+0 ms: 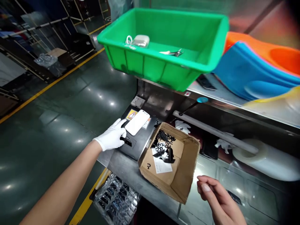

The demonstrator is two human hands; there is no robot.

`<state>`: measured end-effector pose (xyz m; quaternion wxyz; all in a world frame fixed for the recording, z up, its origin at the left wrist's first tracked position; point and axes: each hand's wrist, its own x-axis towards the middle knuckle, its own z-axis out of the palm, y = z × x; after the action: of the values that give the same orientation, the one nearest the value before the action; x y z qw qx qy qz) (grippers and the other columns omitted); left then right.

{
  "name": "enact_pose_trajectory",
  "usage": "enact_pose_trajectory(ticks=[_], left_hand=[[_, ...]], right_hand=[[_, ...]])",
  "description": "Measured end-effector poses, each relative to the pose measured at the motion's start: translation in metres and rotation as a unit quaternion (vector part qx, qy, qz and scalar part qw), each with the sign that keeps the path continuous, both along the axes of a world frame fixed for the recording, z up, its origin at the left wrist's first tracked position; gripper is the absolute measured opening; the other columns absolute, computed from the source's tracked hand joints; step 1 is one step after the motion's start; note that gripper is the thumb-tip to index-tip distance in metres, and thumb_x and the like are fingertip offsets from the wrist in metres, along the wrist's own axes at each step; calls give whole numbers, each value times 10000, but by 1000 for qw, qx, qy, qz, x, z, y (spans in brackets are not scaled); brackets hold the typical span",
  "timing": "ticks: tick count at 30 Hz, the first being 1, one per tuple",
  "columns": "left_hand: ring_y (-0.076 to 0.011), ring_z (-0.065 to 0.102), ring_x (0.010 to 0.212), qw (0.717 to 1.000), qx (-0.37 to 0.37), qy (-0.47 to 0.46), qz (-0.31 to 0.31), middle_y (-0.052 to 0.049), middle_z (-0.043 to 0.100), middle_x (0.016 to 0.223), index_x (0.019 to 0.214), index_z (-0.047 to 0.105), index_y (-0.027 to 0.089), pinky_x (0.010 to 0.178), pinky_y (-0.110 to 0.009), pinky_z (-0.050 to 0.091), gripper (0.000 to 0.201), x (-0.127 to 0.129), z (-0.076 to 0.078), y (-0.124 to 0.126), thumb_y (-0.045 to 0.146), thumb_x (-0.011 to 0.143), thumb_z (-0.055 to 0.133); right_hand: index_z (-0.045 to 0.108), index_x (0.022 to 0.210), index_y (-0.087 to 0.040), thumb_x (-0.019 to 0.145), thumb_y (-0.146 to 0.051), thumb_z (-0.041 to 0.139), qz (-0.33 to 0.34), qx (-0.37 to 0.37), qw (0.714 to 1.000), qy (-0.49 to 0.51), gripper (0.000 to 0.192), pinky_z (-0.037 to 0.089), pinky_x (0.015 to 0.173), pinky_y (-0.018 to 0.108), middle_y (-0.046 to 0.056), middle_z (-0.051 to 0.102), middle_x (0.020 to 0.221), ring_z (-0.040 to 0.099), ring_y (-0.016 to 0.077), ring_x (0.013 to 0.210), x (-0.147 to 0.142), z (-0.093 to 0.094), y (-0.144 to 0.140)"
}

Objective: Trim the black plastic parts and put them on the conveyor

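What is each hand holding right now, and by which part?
The left hand, gloved, rests its fingers on a small black plastic part, pinning its near end to the surface. The right hand holds nothing.
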<state>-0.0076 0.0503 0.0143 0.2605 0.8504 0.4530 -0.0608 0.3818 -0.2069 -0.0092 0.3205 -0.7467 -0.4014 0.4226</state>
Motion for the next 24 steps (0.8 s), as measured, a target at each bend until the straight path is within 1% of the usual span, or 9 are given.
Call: enact_pose_trajectory(ticks=[4,7,10,12,14,17,21,24], left_hand=[[-387,191,1602,1000,4,15,-8,-96,306,1714,742,629,179,1275,-533,300,84,-3,6,-5,131,716,693],[-391,236,1587,999,14,35,-3,-103,392,1670,721,639,182,1266,-533,320,55,-2,14,-17,154,745,680],[-378,257,1578,998,41,54,6,-108,462,1621,724,675,187,1273,-541,311,72,3,21,-34,182,796,675],[-362,310,1553,996,61,65,11,-123,496,1586,773,705,174,1260,-563,321,65,7,24,-45,189,834,690],[-342,403,1493,994,73,75,17,-135,537,1536,889,726,155,1217,-585,369,56,10,25,-52,206,866,720],[-313,529,1367,992,80,88,34,-125,603,1432,1071,709,150,1133,-572,455,210,13,25,-58,285,912,739],[-278,622,1216,991,70,92,67,-102,672,1264,1144,684,155,1060,-536,511,274,18,23,-61,356,959,699],[-269,636,1180,990,56,75,105,-98,681,1231,1169,679,161,1047,-527,518,294,23,22,-66,375,967,688]], right_hand=[[698,1107,-238,906,-678,623,-37,-18,999,22,490,610,725,305,62,728,880,709,233,808,18,1,-33],[700,1131,-227,923,-672,602,-27,-8,999,41,500,601,727,319,69,728,875,710,235,809,26,2,-53],[692,1164,-226,952,-651,575,-16,13,998,51,490,589,718,328,62,718,848,698,227,779,33,2,-73],[682,1184,-231,966,-637,561,-12,25,998,56,476,585,728,330,58,715,850,699,227,790,41,1,-88],[672,1205,-239,973,-627,554,-11,26,998,58,467,583,733,327,58,721,867,707,230,814,51,-3,-106],[660,1246,-252,968,-627,558,-20,6,999,49,477,584,768,335,67,743,923,724,242,865,70,-12,-138],[668,1246,-268,921,-678,570,-51,-28,998,30,533,593,808,354,68,767,974,746,269,935,88,-27,-181],[684,1225,-271,881,-710,587,-68,-40,997,15,566,603,801,376,68,772,943,756,290,930,91,-36,-203]])
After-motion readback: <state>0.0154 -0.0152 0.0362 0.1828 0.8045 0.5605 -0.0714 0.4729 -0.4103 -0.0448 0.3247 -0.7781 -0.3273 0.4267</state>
